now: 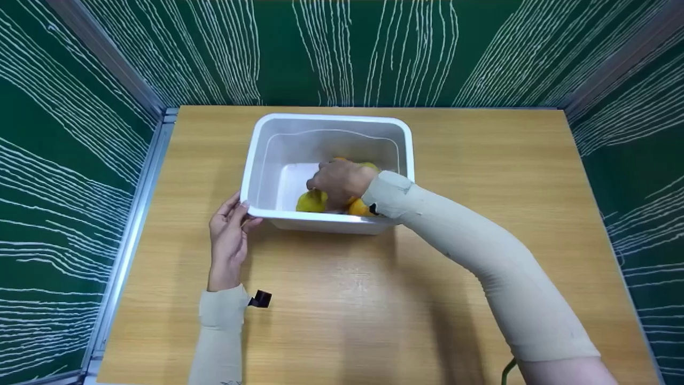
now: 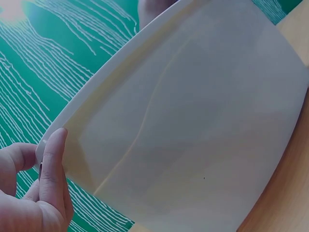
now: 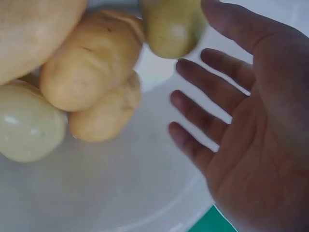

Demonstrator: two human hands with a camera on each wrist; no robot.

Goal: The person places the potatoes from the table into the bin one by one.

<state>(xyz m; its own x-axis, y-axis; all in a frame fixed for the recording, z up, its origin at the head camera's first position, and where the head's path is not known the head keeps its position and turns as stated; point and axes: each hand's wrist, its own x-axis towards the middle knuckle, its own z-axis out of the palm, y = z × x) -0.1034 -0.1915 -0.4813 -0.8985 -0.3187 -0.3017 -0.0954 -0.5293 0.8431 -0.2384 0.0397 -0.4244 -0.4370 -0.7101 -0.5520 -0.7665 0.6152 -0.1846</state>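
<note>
A white plastic bin (image 1: pixel 326 215) stands on the table, with several yellow and orange pieces that look like fruit or vegetables inside. My left hand (image 1: pixel 230 230) pinches the near left corner of its rim; in the left wrist view, fingers (image 2: pixel 52 169) lie against the outer wall. Inside the bin is my right hand (image 1: pixel 339 179), beside a yellow piece (image 1: pixel 311 202) and an orange one (image 1: pixel 359 207). In the right wrist view its fingers are spread, holding nothing, the thumb close to a yellow-green piece (image 3: pixel 174 29). Lumpy orange pieces (image 3: pixel 91 63) lie further left. The right forearm partly hides the contents.
The wooden table (image 1: pixel 481 144) extends around the bin. Green panels with white wavy lines (image 1: pixel 331 53) enclose its back and sides. A small black block (image 1: pixel 261 299) is attached at the left wrist. A green cable (image 1: pixel 508 369) shows beside the right elbow.
</note>
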